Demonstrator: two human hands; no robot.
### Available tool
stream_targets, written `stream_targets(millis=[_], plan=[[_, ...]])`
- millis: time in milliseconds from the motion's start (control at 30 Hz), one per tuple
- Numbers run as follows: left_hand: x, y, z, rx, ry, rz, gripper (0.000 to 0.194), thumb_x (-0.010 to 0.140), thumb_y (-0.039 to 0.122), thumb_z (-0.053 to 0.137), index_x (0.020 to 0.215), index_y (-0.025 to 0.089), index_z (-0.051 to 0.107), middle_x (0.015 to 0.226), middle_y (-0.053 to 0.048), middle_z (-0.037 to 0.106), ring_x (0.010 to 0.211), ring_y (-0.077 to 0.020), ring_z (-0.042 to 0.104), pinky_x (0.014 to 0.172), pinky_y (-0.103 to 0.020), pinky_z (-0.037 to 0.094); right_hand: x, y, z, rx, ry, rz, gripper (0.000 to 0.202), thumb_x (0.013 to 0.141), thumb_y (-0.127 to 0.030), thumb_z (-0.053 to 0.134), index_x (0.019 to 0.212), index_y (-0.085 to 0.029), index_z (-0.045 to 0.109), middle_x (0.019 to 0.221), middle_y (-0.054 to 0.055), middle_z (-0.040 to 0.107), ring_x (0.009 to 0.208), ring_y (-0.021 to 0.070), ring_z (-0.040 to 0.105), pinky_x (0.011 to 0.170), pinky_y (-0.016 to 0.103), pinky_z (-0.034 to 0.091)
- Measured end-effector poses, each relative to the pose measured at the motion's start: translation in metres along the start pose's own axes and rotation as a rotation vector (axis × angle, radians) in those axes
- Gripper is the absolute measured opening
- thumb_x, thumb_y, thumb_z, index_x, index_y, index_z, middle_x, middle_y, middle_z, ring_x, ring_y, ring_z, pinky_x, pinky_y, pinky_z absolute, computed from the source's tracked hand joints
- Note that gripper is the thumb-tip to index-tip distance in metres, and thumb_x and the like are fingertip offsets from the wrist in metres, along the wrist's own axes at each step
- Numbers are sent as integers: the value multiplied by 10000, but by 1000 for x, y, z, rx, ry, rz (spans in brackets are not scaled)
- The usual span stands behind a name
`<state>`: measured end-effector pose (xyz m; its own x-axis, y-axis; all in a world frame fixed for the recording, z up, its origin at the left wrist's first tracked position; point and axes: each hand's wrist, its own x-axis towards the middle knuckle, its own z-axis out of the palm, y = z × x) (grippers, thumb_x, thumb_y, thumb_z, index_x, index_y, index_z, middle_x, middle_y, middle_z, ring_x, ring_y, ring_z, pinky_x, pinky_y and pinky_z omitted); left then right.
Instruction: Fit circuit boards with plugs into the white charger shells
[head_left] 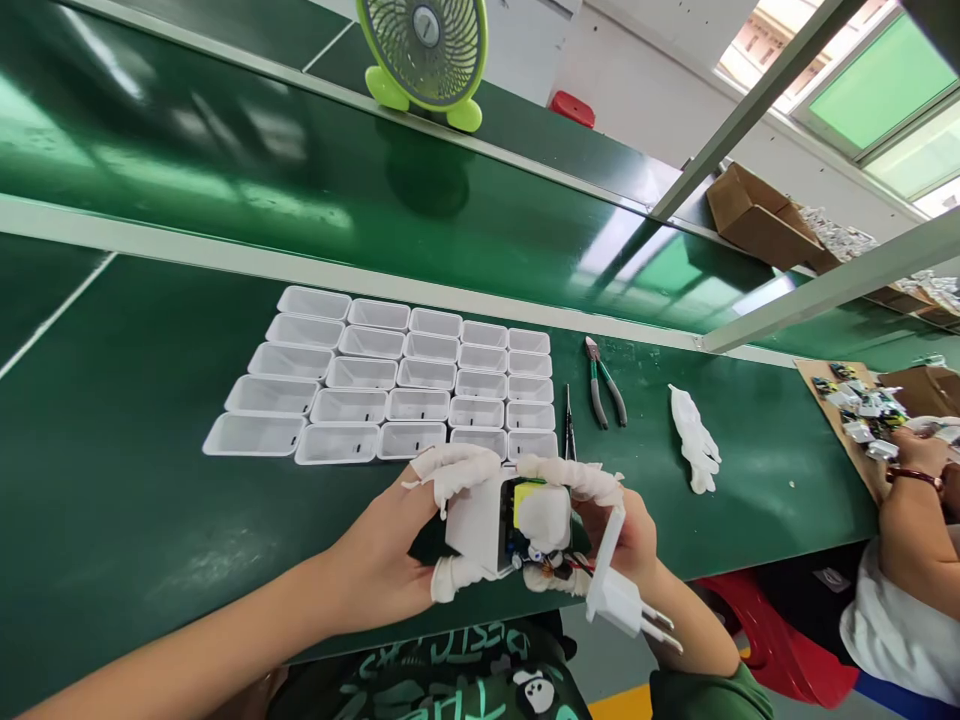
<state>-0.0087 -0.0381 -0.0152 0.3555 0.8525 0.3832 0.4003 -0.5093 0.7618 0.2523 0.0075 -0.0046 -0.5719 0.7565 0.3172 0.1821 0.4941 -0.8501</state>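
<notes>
My left hand (405, 545), with white covers on its fingertips, grips a white plastic housing (475, 525) from its left side. My right hand (626, 530), its fingers covered too, holds a circuit board (544, 518) with yellow and white parts at the housing's open right end. Wires run from the board to a white plug piece (619, 600) with two metal prongs, which hangs beside my right hand. Whether the board is partly inside the housing is hard to tell. Just beyond my hands are rows of white trays (349, 406), some with small dark bits inside.
Black tweezers (568, 425), green-handled cutters (600, 385) and a white glove (694, 440) lie on the green table (135, 500). A green fan (427, 50) stands behind. At the far right, a person's hand (921, 452) is near a cardboard sheet (832, 415) of parts.
</notes>
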Motion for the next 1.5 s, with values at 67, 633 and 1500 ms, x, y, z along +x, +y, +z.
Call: stream_targets(millis=[67,633,1500], plan=[[0,-1,0,-22,-24,-13,753,928,176,603,1591,311,272,1385,-137,598,1226,-289,640,968,-387,591,6,-7,-1,29,-1,-73,529,836,-432,820,1314,-263,671,1215,141,765,1180,361,723,1011,464,619],[-2,-4,6,8,85,9,642,927,301,633,1526,274,406,1257,-153,649,1180,-343,642,926,-432,594,12,-21,-2,5,-29,-28,609,881,-456,789,1440,-361,566,1223,112,765,1085,372,761,1002,494,635],[4,10,4,-305,-99,30,736,924,214,658,1556,310,294,1347,-153,626,1255,-313,647,1048,-471,571,32,-33,-10,-113,-240,-263,796,938,-503,709,1599,-249,346,1323,171,700,1254,297,675,1057,424,567]])
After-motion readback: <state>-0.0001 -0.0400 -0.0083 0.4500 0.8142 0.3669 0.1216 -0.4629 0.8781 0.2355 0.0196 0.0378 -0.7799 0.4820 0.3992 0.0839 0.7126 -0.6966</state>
